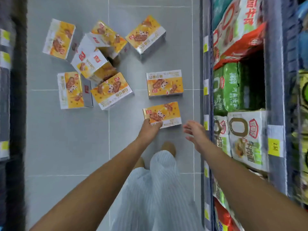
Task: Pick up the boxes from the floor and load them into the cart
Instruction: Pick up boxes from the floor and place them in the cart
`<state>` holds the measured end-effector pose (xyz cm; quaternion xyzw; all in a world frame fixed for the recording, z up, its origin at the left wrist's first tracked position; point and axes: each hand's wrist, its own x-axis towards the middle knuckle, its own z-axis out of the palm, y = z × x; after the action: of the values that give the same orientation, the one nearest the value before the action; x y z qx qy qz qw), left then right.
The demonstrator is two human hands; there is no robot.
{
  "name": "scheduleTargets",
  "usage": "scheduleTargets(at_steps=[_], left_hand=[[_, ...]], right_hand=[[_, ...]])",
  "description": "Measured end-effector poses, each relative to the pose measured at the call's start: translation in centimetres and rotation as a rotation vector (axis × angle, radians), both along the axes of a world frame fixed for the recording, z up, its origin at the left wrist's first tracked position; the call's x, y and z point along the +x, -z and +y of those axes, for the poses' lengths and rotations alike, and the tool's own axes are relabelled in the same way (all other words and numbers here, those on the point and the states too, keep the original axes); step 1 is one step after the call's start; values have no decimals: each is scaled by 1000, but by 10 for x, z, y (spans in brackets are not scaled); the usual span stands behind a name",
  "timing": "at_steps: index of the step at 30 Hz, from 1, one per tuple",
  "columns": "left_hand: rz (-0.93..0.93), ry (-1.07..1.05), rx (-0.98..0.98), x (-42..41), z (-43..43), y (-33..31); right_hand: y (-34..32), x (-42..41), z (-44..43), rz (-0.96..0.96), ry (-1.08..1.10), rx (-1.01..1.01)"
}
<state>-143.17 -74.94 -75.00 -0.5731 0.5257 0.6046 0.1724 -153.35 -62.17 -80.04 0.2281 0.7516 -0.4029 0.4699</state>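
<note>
Seen from above, a person's left hand [150, 128] grips the near left corner of the nearest box [162, 115], fingers [156, 125] clasped on its edge, while it rests on the grey tiled floor [66, 139]. Just beside the box, the right hand [195, 132] hovers with fingers spread, holding nothing. More yellow boxes [106, 64] lie scattered farther along the floor, some leaning on each other. Shelves [241, 90] of packaged food line the right side.
</note>
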Motion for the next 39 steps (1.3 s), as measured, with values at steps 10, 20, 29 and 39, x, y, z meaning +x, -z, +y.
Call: scheduleTargets(at_steps=[10, 20, 29, 39], left_hand=[[-159, -229, 56, -33, -6, 190], [-262, -434, 67, -18, -4, 354], [-165, -393, 120, -10, -7, 364], [-243, -76, -191, -7, -24, 253]], right_hand=[[194, -41, -5, 14, -153, 63], [326, -44, 3, 7, -283, 155], [340, -34, 8, 25, -193, 96], [227, 26, 32, 4, 34, 111]])
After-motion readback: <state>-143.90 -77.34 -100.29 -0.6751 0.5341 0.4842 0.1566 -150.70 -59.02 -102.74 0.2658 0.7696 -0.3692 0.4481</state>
